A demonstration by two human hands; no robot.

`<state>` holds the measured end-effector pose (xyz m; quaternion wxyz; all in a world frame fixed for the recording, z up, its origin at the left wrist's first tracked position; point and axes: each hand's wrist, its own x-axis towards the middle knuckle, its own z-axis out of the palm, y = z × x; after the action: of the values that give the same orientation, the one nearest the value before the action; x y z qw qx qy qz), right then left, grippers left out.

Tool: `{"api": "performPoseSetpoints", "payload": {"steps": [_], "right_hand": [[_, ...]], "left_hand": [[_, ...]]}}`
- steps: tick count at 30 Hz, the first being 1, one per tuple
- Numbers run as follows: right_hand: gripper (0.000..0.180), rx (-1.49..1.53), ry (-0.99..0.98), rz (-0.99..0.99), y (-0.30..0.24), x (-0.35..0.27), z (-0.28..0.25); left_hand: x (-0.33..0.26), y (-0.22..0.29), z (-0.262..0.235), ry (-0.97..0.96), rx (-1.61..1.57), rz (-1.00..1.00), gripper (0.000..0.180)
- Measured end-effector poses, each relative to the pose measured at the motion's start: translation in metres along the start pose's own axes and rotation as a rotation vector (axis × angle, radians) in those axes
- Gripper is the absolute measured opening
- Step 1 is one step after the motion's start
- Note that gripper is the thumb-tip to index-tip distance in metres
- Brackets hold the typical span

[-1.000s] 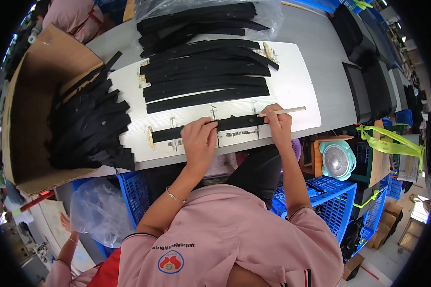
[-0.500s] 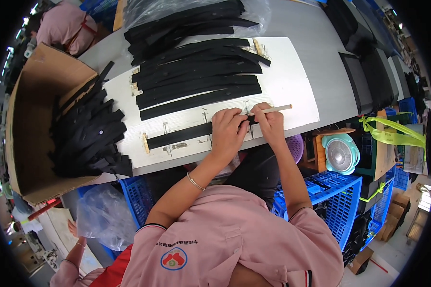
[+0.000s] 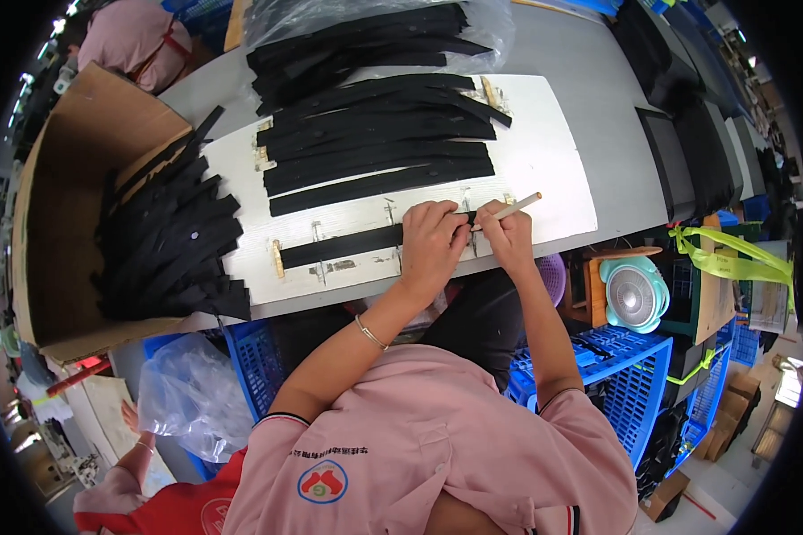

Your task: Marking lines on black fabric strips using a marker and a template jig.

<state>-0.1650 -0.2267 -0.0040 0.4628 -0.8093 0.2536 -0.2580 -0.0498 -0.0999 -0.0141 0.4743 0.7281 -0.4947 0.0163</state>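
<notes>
A single black fabric strip (image 3: 343,246) lies along the near edge of a white board (image 3: 553,183). Near the strip's right end, my left hand (image 3: 433,239) presses down on it with fingers closed together. Close beside it, my right hand (image 3: 508,236) pinches a slim white pencil (image 3: 520,205), whose brownish end points up to the right. The pencil's lower tip is hidden by my fingers at the strip's right end. Beyond my hands, several more black strips (image 3: 379,183) lie side by side on the board.
An open cardboard box (image 3: 49,223) with a heap of black strips (image 3: 169,245) stands at the left. More strips lie on clear plastic (image 3: 495,31) at the back. Black cases (image 3: 665,160) stand at the right, with a teal fan (image 3: 635,294) and blue crates (image 3: 638,383) below. Other people are nearby.
The pencil now leans more steeply, its free end slightly higher. Both hands stay at the strip's right end. The view has shifted a little.
</notes>
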Motion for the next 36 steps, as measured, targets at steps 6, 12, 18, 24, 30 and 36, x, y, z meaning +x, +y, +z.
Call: {"api": "performPoseSetpoints", "payload": {"steps": [6, 12, 18, 24, 30, 36], "right_hand": [[0.025, 0.067, 0.045, 0.132, 0.004, -0.011, -0.009], [0.024, 0.325, 0.286, 0.18, 0.016, -0.019, -0.006], [0.023, 0.313, 0.335, 0.148, 0.012, -0.01, 0.004], [0.023, 0.278, 0.328, 0.161, 0.009, -0.01, 0.003], [0.024, 0.255, 0.279, 0.16, 0.009, -0.008, 0.002], [0.023, 0.287, 0.295, 0.186, 0.01, -0.01, 0.003]], "left_hand": [[-0.007, 0.006, -0.002, -0.048, 0.028, 0.048, 0.029], [-0.003, -0.02, -0.014, -0.107, 0.256, -0.094, 0.058], [0.061, -0.07, -0.027, -0.051, -0.045, -0.141, 0.065], [0.031, -0.107, -0.126, 0.124, 0.275, -0.12, 0.061], [-0.019, -0.172, -0.286, 0.281, 0.819, -0.401, 0.065], [-0.037, -0.155, -0.293, 0.298, 0.788, -0.29, 0.027]]}}
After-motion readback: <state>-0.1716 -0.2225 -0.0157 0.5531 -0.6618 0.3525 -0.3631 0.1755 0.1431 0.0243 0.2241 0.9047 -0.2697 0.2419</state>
